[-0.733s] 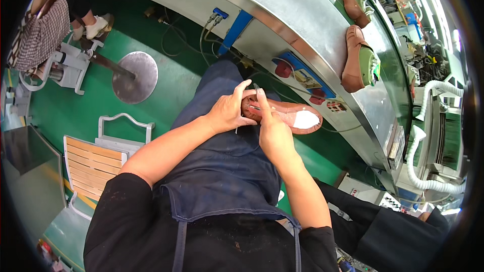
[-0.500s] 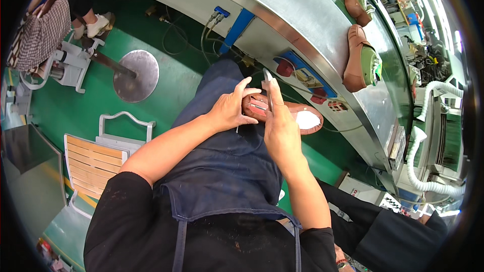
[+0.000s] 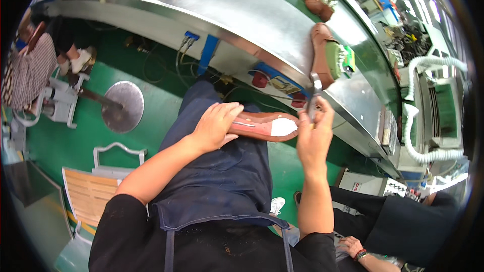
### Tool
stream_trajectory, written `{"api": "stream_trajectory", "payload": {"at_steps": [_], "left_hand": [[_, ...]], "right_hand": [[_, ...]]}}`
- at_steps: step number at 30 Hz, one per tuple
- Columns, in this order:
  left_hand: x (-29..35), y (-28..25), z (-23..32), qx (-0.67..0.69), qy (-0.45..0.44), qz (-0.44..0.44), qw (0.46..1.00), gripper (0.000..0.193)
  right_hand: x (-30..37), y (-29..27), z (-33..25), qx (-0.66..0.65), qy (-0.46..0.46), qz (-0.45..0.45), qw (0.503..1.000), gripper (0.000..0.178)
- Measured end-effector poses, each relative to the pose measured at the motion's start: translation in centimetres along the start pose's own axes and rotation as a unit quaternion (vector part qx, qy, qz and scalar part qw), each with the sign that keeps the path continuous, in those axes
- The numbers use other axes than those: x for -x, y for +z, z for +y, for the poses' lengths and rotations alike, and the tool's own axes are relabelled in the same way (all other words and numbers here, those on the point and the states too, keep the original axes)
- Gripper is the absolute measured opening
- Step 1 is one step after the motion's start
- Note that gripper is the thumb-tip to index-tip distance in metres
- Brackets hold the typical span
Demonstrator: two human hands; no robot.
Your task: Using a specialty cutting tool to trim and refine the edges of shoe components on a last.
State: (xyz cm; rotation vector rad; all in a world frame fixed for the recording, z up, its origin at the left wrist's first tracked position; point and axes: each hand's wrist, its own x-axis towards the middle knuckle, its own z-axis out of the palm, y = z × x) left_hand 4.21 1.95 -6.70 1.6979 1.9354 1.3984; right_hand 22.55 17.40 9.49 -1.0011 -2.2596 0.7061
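Note:
A brown shoe (image 3: pixel 259 127) lies bottom up over my lap, its outsole absent. Its underside shows a reddish board with a thin metal strip along the middle and a white patch at the right end. My left hand (image 3: pixel 218 126) is closed around the shoe's left end, covering that end. Beyond the white patch, my right hand (image 3: pixel 315 131) is closed on a metal hand tool (image 3: pixel 316 84) with a rounded, shiny head that points away from me. The tool's lower part is hidden in the fingers and its exact kind cannot be made out.
A steel-topped bench (image 3: pixel 242 25) runs across in front of me. On it stand a brown loafer (image 3: pixel 321 55) with green stuffing and another brown shoe (image 3: pixel 316 2). A slatted chair (image 3: pixel 91 189) is at my left. A co-worker's hand (image 3: pixel 351 246) shows at lower right.
My right hand and the tool have moved right, off the shoe's middle. My left hand has shifted from pinching the shoe's end to wrapping over it. The view has also swung.

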Motion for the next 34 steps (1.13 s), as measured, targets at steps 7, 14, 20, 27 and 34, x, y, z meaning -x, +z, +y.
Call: {"api": "stream_trajectory", "payload": {"at_steps": [7,14,20,27,34], "left_hand": [[-2.0,4.2,2.4,-0.388,0.059,-0.097,0.915,0.054],[-2.8,3.5,3.3,-0.335,0.070,-0.137,0.930,0.055],[-4.0,1.9,4.0,-0.286,0.035,-0.181,0.940,0.074],[-6.0,-3.3,8.3,-0.091,-0.132,-0.189,0.969,0.084],[-6.3,-6.9,7.4,0.517,-0.262,-0.039,0.814,0.076]], "right_hand": [[-9.9,-6.9,7.3,0.225,-0.008,0.133,0.965,0.039],[-14.5,-5.5,13.0,0.248,-0.012,0.048,0.967,0.068],[-14.1,-0.3,9.6,-0.066,-0.109,0.028,0.991,0.105],[-14.2,-1.8,10.8,-0.187,-0.027,0.011,0.982,0.089],[-13.3,-0.4,9.1,-0.234,0.015,0.029,0.972,0.082]]}}
